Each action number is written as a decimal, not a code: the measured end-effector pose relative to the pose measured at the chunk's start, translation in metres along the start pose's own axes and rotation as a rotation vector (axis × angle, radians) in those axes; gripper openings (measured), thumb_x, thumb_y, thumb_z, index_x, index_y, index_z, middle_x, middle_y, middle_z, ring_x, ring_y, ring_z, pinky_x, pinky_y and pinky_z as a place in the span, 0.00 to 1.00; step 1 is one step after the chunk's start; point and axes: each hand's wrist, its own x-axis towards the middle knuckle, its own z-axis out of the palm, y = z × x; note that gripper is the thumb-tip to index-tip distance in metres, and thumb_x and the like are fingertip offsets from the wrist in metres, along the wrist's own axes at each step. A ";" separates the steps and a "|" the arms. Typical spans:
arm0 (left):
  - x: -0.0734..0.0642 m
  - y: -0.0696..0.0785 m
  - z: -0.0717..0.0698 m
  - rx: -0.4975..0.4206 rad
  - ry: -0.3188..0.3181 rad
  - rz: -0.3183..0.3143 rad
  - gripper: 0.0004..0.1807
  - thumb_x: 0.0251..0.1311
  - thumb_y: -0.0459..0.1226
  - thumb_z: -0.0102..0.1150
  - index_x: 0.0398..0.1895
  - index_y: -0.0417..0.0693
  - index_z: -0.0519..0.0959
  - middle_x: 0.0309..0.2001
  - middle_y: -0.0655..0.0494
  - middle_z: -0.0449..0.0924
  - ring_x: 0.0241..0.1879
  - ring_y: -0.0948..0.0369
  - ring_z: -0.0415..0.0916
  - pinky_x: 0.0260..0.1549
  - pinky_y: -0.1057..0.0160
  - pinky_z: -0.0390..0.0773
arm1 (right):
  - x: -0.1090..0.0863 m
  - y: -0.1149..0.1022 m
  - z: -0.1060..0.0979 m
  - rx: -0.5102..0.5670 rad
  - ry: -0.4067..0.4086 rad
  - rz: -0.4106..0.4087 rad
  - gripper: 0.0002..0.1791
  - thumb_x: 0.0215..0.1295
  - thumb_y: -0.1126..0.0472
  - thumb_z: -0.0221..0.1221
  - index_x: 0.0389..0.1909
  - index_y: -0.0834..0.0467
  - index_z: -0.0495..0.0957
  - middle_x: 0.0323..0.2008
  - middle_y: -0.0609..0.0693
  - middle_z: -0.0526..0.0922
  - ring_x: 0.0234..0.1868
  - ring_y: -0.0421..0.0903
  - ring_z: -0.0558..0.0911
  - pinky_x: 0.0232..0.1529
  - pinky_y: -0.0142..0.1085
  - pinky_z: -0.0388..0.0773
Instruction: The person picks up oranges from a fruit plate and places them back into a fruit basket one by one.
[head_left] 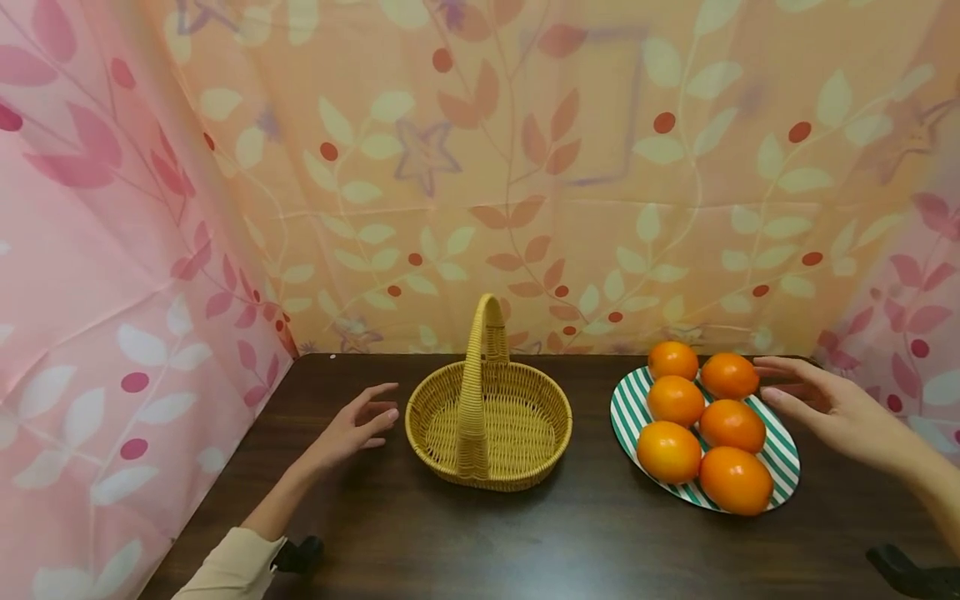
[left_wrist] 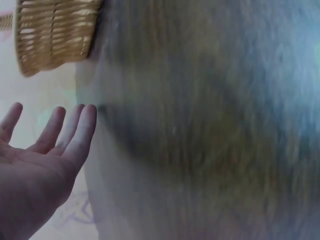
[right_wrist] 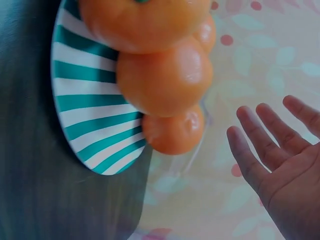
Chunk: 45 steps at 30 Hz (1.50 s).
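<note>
A yellow wicker basket (head_left: 551, 392) with a tall arched handle stands mid-table. To its left my left hand (head_left: 358, 429) hovers apart from it, fingers relaxed and holding nothing; the left wrist view shows that hand (left_wrist: 45, 165) below the basket's side (left_wrist: 57, 35). On the right, several orange round fruits (head_left: 738, 481), which look like oranges or persimmons, lie on an oval plate (head_left: 786, 479) with green and white stripes. My right hand (head_left: 840, 408) is beside the far right fruit (head_left: 729, 375), its fingers loosely bent. In the right wrist view, a gap separates the hand (right_wrist: 285, 165) from the fruits.
Everything stands on a dark brown wooden table (head_left: 510, 542). A patterned curtain (head_left: 525, 167) with leaves and dots hangs behind the table, and pink cloth (head_left: 112, 333) borders the left side. Black wrist straps show at both arms.
</note>
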 end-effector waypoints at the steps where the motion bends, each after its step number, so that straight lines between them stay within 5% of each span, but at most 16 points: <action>1: 0.000 -0.001 0.002 0.001 0.000 0.002 0.31 0.76 0.40 0.55 0.78 0.46 0.59 0.69 0.26 0.60 0.65 0.34 0.66 0.53 0.43 0.77 | -0.001 0.001 0.001 0.004 0.001 -0.003 0.25 0.74 0.64 0.60 0.69 0.61 0.69 0.57 0.25 0.71 0.49 0.27 0.79 0.40 0.21 0.75; 11: 0.002 -0.004 0.014 0.005 0.022 0.041 0.31 0.72 0.37 0.61 0.75 0.43 0.64 0.66 0.31 0.67 0.60 0.42 0.74 0.50 0.45 0.80 | -0.021 0.018 0.009 0.022 0.020 -0.050 0.24 0.71 0.70 0.61 0.66 0.63 0.72 0.54 0.28 0.77 0.48 0.27 0.79 0.42 0.18 0.73; 23: 0.011 0.000 0.029 0.005 -0.017 0.132 0.30 0.72 0.34 0.61 0.74 0.41 0.65 0.66 0.29 0.66 0.58 0.37 0.76 0.48 0.46 0.81 | -0.040 0.021 0.013 0.048 0.030 -0.045 0.24 0.71 0.72 0.60 0.66 0.64 0.71 0.58 0.26 0.73 0.48 0.27 0.79 0.41 0.18 0.74; 28: 0.009 0.000 0.029 0.035 -0.010 0.160 0.29 0.69 0.33 0.64 0.71 0.38 0.68 0.69 0.32 0.64 0.57 0.38 0.76 0.48 0.57 0.82 | -0.044 0.021 0.016 0.081 0.032 -0.082 0.25 0.69 0.75 0.59 0.66 0.64 0.71 0.59 0.29 0.74 0.49 0.29 0.81 0.42 0.19 0.74; 38: 0.008 -0.005 0.025 0.097 -0.016 0.190 0.31 0.67 0.33 0.66 0.72 0.40 0.69 0.69 0.36 0.66 0.56 0.39 0.78 0.49 0.55 0.81 | -0.058 0.027 0.029 0.140 0.018 -0.171 0.32 0.63 0.83 0.59 0.68 0.69 0.68 0.61 0.33 0.76 0.49 0.32 0.82 0.41 0.23 0.78; 45: 0.007 -0.002 0.025 0.122 -0.025 0.192 0.31 0.68 0.34 0.65 0.72 0.41 0.68 0.69 0.36 0.65 0.56 0.38 0.77 0.49 0.55 0.81 | -0.064 0.020 0.037 0.088 -0.004 -0.074 0.30 0.65 0.75 0.64 0.68 0.64 0.69 0.59 0.33 0.77 0.48 0.34 0.82 0.39 0.25 0.80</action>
